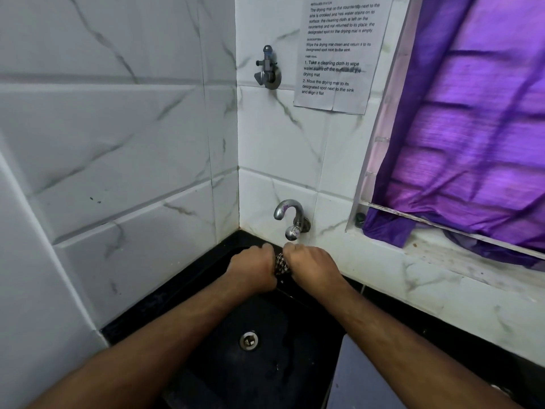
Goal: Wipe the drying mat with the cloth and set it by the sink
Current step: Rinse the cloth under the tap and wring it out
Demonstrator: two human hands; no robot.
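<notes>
1. Both hands are up over the black sink [206, 364], just below the curved tap [290, 215] on the tiled wall
2. Left hand [252, 271] is fisted, fingers curled tight round one end of the checked cloth [281, 262]
3. Right hand [312, 267] is fisted too, fingers clamped on the other end, knuckles almost meeting the left
4. Only a short bunched strip of cloth shows between the two fists, directly under the tap's spout
5. Drain [249, 340] sits in the basin well below the tap, between the forearms
6. Above the tap: a wall valve [268, 69] and a printed sheet [339, 54]; to the tap's right, a purple curtain [472, 128]
</notes>
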